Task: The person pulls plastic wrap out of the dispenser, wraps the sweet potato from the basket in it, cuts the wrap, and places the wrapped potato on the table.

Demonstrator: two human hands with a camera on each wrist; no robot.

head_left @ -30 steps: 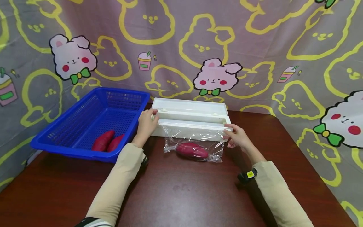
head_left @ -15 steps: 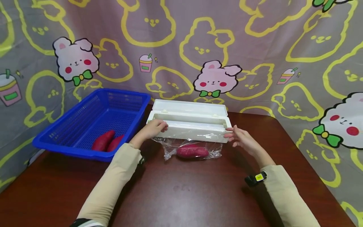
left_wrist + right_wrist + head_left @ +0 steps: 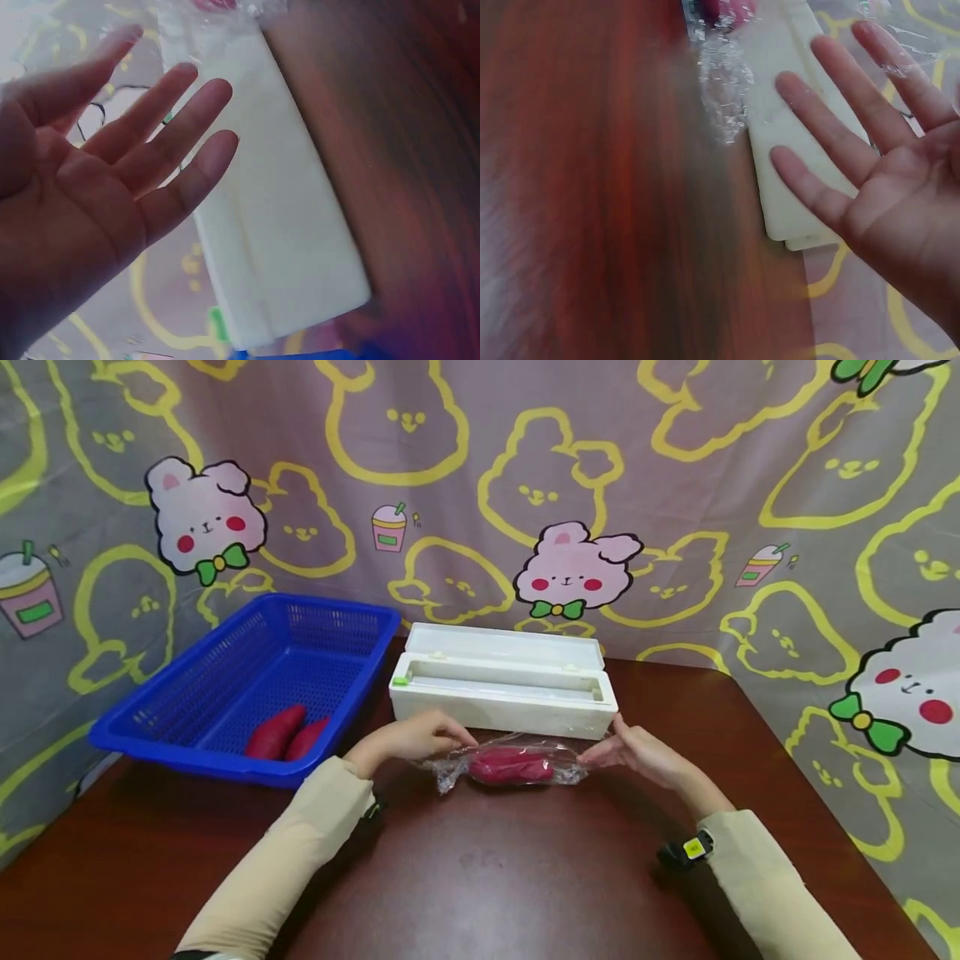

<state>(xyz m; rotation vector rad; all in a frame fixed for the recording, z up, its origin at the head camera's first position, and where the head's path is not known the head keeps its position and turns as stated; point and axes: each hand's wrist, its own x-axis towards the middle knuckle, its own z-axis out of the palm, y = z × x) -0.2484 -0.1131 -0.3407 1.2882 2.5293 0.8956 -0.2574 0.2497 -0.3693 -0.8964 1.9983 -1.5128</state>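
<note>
A red-skinned sweet potato (image 3: 512, 766) lies on the table under clear plastic wrap (image 3: 448, 774), which is bunched at both ends. To its left, my left hand (image 3: 416, 737) pinches the wrap's far edge with its fingertips; the thumb is hidden. My right hand (image 3: 647, 758) holds the edge at the other end, its index fingertip touching film (image 3: 894, 70) in the right wrist view. The other fingers of both hands are spread and fairly straight. Just behind stands a long white plastic-wrap dispenser box (image 3: 498, 710), lid raised, with a green slider (image 3: 401, 681) at its left end.
A blue plastic basket (image 3: 202, 763) stands at the left, with two more sweet potatoes (image 3: 276, 733) in its near corner. Behind the brown table (image 3: 480, 877) hangs a patterned curtain (image 3: 450, 435), close to the dispenser box.
Both hands have come down from the dispenser box toward the sweet potato, the left also moving right. The wrap's far edge has left the box and now lies over the sweet potato.
</note>
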